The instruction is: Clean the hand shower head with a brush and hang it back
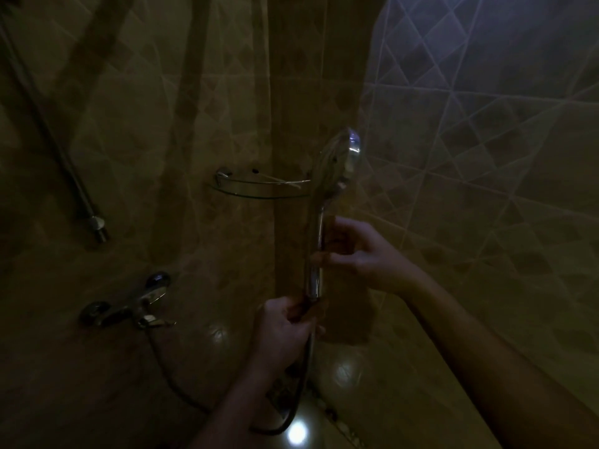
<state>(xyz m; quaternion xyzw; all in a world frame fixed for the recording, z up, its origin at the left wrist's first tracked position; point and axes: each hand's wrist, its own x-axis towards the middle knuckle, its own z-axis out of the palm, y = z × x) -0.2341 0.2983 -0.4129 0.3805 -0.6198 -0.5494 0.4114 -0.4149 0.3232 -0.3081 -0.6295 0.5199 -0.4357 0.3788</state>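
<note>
Holding the shower head (337,163) upright, left hand (288,328) grips its base, right hand (359,251) loosely cups the handle; no brush visible, hanging remains.

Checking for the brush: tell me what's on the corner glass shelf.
Nothing shows on the glass shelf; no brush there. Its right end is hidden behind the shower head, held by the left hand and right hand.

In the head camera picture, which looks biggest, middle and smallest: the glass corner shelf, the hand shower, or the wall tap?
As they appear in this view:
1. Hand shower, the longest from head to handle, though it is held nearer the camera.
2. Glass corner shelf.
3. Wall tap, close in span to the shelf, so that order is unsure.
</note>
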